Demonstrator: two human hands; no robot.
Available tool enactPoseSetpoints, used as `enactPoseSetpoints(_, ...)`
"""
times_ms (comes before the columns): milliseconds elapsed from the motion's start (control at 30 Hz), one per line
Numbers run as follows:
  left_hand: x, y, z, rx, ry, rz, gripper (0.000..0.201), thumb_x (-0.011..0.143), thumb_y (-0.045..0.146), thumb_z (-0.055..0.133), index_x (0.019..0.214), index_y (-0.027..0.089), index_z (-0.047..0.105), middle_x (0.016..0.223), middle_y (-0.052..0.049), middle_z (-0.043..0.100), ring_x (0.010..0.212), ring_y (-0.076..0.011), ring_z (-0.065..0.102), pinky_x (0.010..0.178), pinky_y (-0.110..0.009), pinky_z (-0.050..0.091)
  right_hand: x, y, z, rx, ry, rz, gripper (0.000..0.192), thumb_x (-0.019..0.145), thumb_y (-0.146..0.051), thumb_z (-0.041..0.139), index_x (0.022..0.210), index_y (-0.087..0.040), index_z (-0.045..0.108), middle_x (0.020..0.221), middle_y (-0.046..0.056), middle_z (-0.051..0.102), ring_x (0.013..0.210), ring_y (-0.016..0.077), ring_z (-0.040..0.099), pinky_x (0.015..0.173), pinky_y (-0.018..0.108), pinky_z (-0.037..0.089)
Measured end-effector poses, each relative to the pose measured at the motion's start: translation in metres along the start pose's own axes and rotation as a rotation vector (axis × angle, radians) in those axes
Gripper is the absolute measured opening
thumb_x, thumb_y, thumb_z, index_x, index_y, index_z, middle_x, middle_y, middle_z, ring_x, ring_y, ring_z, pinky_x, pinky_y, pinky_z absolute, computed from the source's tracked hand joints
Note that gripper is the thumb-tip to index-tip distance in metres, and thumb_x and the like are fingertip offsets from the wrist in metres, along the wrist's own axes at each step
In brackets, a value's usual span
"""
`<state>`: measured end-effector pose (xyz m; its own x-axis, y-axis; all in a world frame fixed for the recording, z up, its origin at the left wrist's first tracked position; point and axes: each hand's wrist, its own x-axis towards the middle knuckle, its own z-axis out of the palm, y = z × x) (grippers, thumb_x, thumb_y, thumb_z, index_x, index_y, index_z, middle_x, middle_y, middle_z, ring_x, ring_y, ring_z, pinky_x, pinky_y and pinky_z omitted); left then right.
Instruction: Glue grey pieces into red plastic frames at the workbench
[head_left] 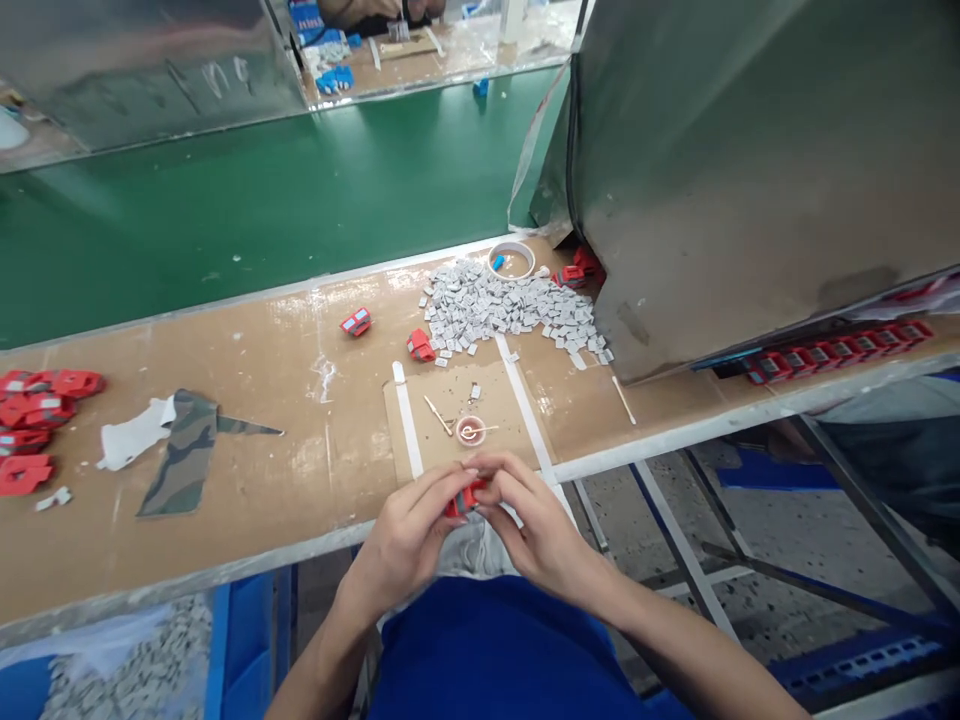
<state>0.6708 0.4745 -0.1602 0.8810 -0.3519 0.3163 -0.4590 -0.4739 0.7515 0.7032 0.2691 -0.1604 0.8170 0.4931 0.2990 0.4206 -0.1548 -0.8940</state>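
Observation:
Between both hands, just past the table's front edge, is a small red plastic toy car body (463, 499), partly hidden by fingers. My left hand (409, 530) grips its left side, and my right hand (536, 520) closes on its right side with fingertips near the top. Just beyond the hands a small round cup (471, 431) holds a stick across it. A thin wooden stick (438, 415) and one small grey piece (475, 391) lie nearby on a cardboard sheet (401, 440). Farther off spreads a heap of small grey pieces (487, 300).
Two red parts (356, 321) lie left of the heap; a tape roll (511, 261) sits behind it. More red parts (37, 410) and a camouflage cloth strip (184, 455) are at left. A metal housing (720, 200) blocks the right. Behind runs a green belt (300, 200).

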Motion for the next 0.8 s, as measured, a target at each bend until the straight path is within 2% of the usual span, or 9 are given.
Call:
enactPoseSetpoints(200,0.019,0.014,0.002,0.050,-0.135,0.062,0.046,0.108,0.024,0.049,0.153,0.022,0.048,0.137,-0.015,0.073,0.128,-0.0231,0.071,0.105,-0.033,0.061,-0.019,-0.005,-0.007,0.056,0.141,0.078,0.019,0.102,-0.007,0.052,0.094,-0.025,0.056,0.111,0.008,0.069,0.115,0.0202,0.071,0.096,0.029,0.057)
enactPoseSetpoints(300,0.046,-0.003,-0.017,0.061,-0.233,0.054,0.055,0.105,0.041,0.057,0.157,0.029,0.044,0.139,-0.011,0.073,0.123,-0.0252,0.073,0.104,-0.035,0.061,-0.038,-0.003,-0.027,0.059,0.243,0.176,0.014,0.102,-0.016,0.057,0.091,-0.024,0.059,0.111,0.009,0.073,0.107,0.0220,0.074,0.091,0.031,0.059)
enactPoseSetpoints(367,0.071,-0.033,-0.034,0.175,-0.122,-0.032,0.046,0.105,0.041,0.053,0.150,0.031,0.052,0.145,-0.011,0.069,0.132,-0.0300,0.067,0.111,-0.044,0.056,-0.052,0.008,-0.051,-0.014,0.379,0.233,0.016,0.103,-0.022,0.058,0.088,-0.023,0.060,0.112,0.011,0.074,0.103,0.0235,0.074,0.088,0.034,0.059)
enactPoseSetpoints(433,0.098,-0.071,-0.044,0.288,-0.001,-0.103,0.050,0.102,0.047,0.053,0.148,0.027,0.054,0.152,-0.014,0.060,0.143,-0.0384,0.055,0.117,-0.057,0.047,-0.066,0.027,-0.086,-0.188,0.540,0.282,0.018,0.104,-0.028,0.057,0.087,-0.023,0.061,0.113,0.011,0.073,0.100,0.0236,0.073,0.086,0.036,0.059)
enactPoseSetpoints(500,0.121,-0.105,-0.046,0.400,0.027,-0.205,0.055,0.099,0.053,0.053,0.146,0.025,0.056,0.153,-0.019,0.055,0.142,-0.0478,0.051,0.112,-0.068,0.044,-0.077,0.051,-0.132,-0.439,0.689,0.328,0.017,0.103,-0.031,0.056,0.089,-0.023,0.062,0.112,0.011,0.073,0.101,0.0237,0.071,0.086,0.037,0.058)
enactPoseSetpoints(567,0.136,-0.124,-0.043,0.499,-0.011,-0.291,0.053,0.098,0.055,0.054,0.140,0.024,0.063,0.145,-0.025,0.057,0.131,-0.0536,0.055,0.100,-0.073,0.046,-0.085,0.077,-0.178,-0.644,0.836,0.356,0.017,0.100,-0.032,0.054,0.088,-0.022,0.060,0.107,0.013,0.072,0.100,0.0258,0.069,0.087,0.041,0.056)
enactPoseSetpoints(667,0.140,-0.127,-0.039,0.571,0.008,-0.276,0.042,0.099,0.051,0.053,0.124,0.024,0.072,0.117,-0.023,0.064,0.108,-0.0464,0.063,0.087,-0.062,0.050,-0.086,0.110,-0.226,-0.738,0.886,0.393,0.015,0.096,-0.032,0.055,0.085,-0.022,0.057,0.102,0.014,0.071,0.096,0.0274,0.066,0.084,0.042,0.054)
enactPoseSetpoints(733,0.132,-0.122,-0.043,0.539,0.064,-0.247,0.035,0.099,0.050,0.053,0.113,0.026,0.074,0.103,-0.015,0.063,0.094,-0.0372,0.064,0.083,-0.052,0.051,-0.082,0.127,-0.239,-0.776,0.854,0.408,0.014,0.094,-0.031,0.056,0.083,-0.022,0.058,0.098,0.013,0.070,0.092,0.0270,0.065,0.081,0.041,0.054)
enactPoseSetpoints(800,0.115,-0.121,-0.054,0.473,0.121,-0.294,0.031,0.097,0.054,0.055,0.108,0.030,0.073,0.101,-0.008,0.063,0.091,-0.0324,0.064,0.082,-0.046,0.051,-0.076,0.139,-0.243,-0.818,0.825,0.421,0.013,0.093,-0.030,0.055,0.083,-0.022,0.059,0.094,0.012,0.067,0.088,0.0270,0.063,0.080,0.042,0.055)
